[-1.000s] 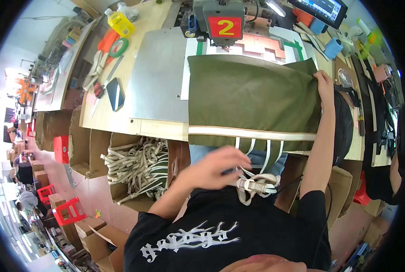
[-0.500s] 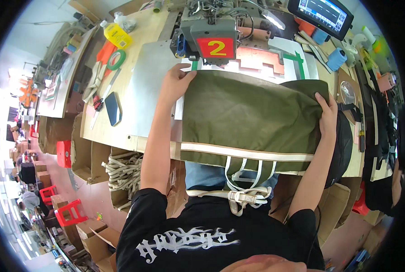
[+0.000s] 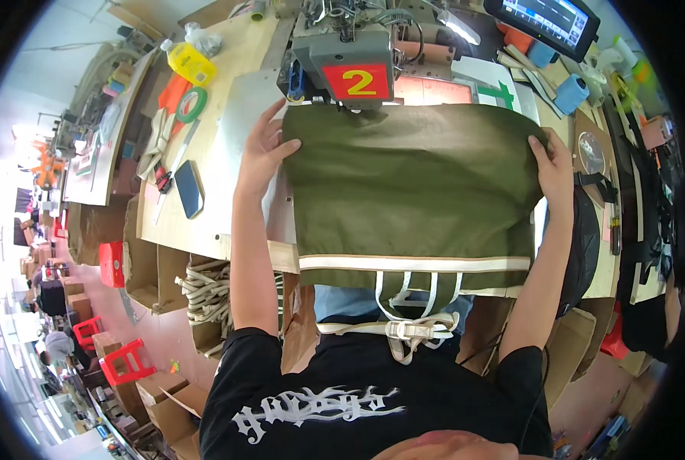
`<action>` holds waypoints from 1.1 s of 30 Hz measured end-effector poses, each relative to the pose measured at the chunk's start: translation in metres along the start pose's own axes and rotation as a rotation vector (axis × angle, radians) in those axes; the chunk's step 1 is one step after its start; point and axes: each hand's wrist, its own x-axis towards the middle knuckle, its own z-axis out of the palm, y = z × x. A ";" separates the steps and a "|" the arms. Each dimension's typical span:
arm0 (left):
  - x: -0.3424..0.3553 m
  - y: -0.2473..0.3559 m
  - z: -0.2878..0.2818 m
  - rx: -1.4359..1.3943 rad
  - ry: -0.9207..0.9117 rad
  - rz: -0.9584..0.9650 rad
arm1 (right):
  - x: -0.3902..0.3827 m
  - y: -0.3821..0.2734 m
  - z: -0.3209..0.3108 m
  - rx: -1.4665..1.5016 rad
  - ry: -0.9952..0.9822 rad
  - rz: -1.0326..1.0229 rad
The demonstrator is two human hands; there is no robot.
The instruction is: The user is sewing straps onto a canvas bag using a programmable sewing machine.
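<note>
A wide olive-green fabric panel [image 3: 411, 184] lies spread out before me, its far edge at the sewing machine head [image 3: 350, 73]. A white band [image 3: 411, 263] runs along its near side, and cream straps with buckles [image 3: 423, 330] hang off the table edge against my body. My left hand [image 3: 266, 149] holds the panel's left edge near the far corner, thumb on top and the other fingers at the edge. At the far right corner my right hand [image 3: 553, 165] pinches the cloth, thumb above, other fingers partly hidden. Cloth covers most of the machine's work plate.
Left on the table are a phone [image 3: 189, 189], green tape roll [image 3: 191, 105] and yellow bottle [image 3: 189, 63]. A screen [image 3: 545, 27] and blue thread cone [image 3: 571, 94] stand at the far right. A black bag [image 3: 580, 245] sits right; a strap bundle [image 3: 207, 291] lies below the left table edge.
The panel's far edge has been pulled wider and flatter, and the fold at its right corner is opened out. My left hand has moved left and slightly nearer; cloth now reaches under the machine head.
</note>
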 end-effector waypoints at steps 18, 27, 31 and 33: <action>-0.037 -0.011 -0.006 0.273 0.116 0.050 | -0.015 0.035 -0.029 0.398 -0.024 -0.190; -0.064 -0.012 0.003 0.130 0.057 0.109 | -0.062 -0.004 -0.043 0.171 0.136 -0.074; -0.073 -0.013 -0.005 0.252 -0.068 0.085 | -0.104 -0.013 -0.027 0.046 0.196 0.005; -0.078 -0.008 -0.010 0.363 -0.143 0.093 | -0.118 -0.020 -0.021 -0.100 0.217 0.011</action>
